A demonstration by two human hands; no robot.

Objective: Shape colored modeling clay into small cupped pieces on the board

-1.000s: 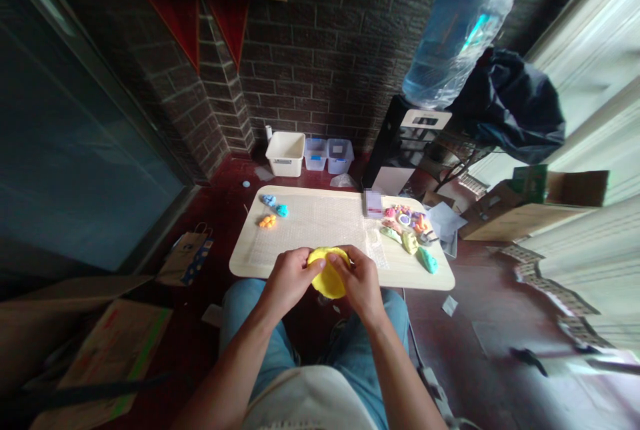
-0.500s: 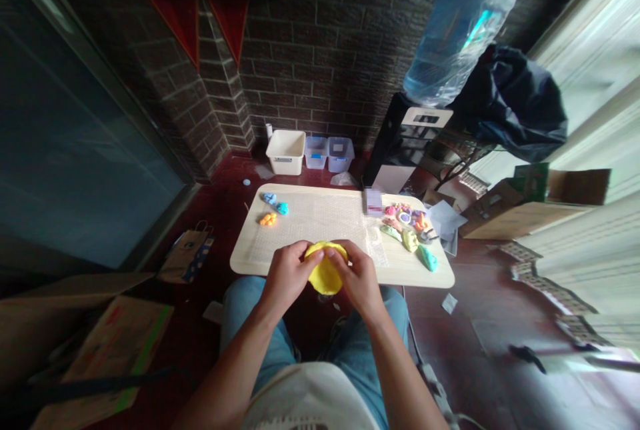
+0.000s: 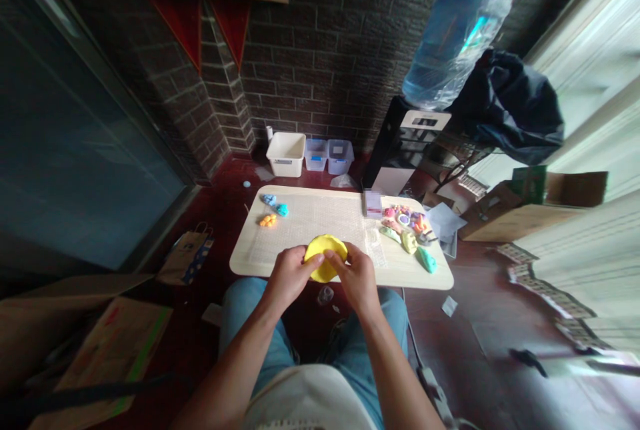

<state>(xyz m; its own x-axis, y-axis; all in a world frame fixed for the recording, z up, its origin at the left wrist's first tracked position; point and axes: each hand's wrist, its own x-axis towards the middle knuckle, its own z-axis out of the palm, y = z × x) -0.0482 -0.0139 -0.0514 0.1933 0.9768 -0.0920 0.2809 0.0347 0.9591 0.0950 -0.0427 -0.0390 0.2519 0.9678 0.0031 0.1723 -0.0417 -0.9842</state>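
Observation:
A flattened round of yellow modelling clay (image 3: 326, 247) is held over the near edge of the low table (image 3: 310, 270). My left hand (image 3: 290, 275) grips its left side, thumb on the face and fingers behind. On the right side my right hand (image 3: 357, 277) pinches it the same way, the two thumb tips close together near the middle. The fingers behind the disc are hidden. On the table's left lie blue clay lumps (image 3: 282, 210) and an orange lump (image 3: 268, 221). To the right are a pale yellow lump (image 3: 409, 241) and a green lump (image 3: 427, 259).
A clear textured mat (image 3: 320, 213) covers the table's middle. Beyond stand a white bin (image 3: 287, 155), bluish plastic boxes (image 3: 341, 157) and a water dispenser (image 3: 395, 150). Cardboard boxes lie at left (image 3: 107, 350) and right (image 3: 530, 210). A power strip (image 3: 434, 393) is on the floor.
The yellow clay has tipped and risen slightly, showing more of its face above my thumbs and less below. Both hands still hold it, with the thumbs shifted a little lower.

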